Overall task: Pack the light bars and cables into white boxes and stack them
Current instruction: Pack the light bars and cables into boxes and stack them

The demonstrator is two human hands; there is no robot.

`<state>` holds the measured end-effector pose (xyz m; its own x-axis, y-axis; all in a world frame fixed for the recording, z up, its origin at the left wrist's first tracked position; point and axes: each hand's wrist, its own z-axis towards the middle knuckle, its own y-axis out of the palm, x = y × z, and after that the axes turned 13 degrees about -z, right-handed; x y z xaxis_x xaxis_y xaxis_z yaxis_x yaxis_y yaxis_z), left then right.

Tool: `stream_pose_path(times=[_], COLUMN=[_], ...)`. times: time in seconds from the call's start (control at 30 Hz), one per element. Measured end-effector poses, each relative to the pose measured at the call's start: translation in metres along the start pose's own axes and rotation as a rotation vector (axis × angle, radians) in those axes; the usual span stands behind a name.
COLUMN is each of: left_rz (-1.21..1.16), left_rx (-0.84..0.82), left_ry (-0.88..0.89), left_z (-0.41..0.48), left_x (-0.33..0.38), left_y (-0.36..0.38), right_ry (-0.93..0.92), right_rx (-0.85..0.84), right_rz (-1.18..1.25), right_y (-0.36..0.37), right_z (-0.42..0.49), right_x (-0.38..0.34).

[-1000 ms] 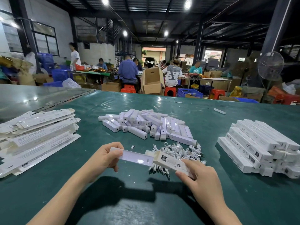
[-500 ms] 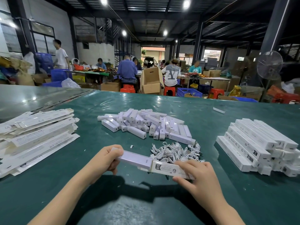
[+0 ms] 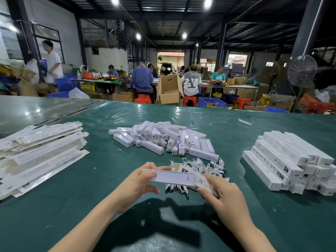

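— On the far left of the green table (image 3: 72,206), what is lying there?

— A loose heap of flattened boxes (image 3: 40,151) is lying there, well apart from both hands.

— And what is the left hand (image 3: 138,184) doing?

— It is hovering over the table's near side. Its fingers are curling round the left end of a light bar (image 3: 172,177) and pinching it.

— Where is that bar heading?

— It is running rightward, and its far end is meeting the open mouth of a white box (image 3: 205,184). Both are sitting just above the tangle of cables (image 3: 205,165). Behind them, a pile of loose bars (image 3: 163,139) is lying mid-table.

— What about the right hand (image 3: 223,199)?

— It is gripping the white box, with its fingers wrapping the box's right end. Further right, the packed boxes (image 3: 291,160) are sitting in a stack, near the hand but apart from it.
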<state>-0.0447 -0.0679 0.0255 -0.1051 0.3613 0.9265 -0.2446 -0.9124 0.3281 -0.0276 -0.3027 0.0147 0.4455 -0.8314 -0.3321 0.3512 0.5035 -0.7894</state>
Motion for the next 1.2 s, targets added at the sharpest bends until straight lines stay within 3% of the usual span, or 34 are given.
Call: stream_pose_path(times=[0.17,0.27,0.37,0.57,0.63,0.77,0.87,0.97,1.2], left_rz=[0.082,0.048,0.055,0.448,0.465,0.114,0.103,0.108,0.185], left_rx=[-0.025,-0.012,-0.012,-0.124,-0.121,0.166,0.321,0.367,0.396], left_ry=[0.003,0.005,-0.001,0.04,0.035,0.071,0.057,-0.006,-0.009], left_z=[-0.002,-0.002,-0.003,-0.009,-0.008,-0.002,-0.002,0.0,0.001], left_x=[-0.001,-0.001,-0.001,-0.015,-0.017,0.003,0.019,0.024,0.025], left_y=[-0.005,-0.002,0.006,0.02,0.022,0.012,-0.001,-0.006,-0.008], right_ry=[-0.059,-0.139,-0.106,0.037,0.043,-0.008,-0.103,-0.192,-0.332], right_rx=[0.017,0.122,0.125,0.104,0.079,0.121,0.137,0.082,0.143], right_rz=[-0.044,-0.143,-0.171,-0.267,-0.297,-0.198,-0.089,-0.05,-0.145], right_y=[-0.001,-0.001,0.0,0.003,0.004,0.005,0.004,0.0,0.002], right_z=[-0.001,0.001,0.002,0.004,0.005,0.004,0.004,0.004,0.002], right_x=[0.0,-0.004,-0.01,0.001,0.003,0.003,0.002,-0.003,-0.005])
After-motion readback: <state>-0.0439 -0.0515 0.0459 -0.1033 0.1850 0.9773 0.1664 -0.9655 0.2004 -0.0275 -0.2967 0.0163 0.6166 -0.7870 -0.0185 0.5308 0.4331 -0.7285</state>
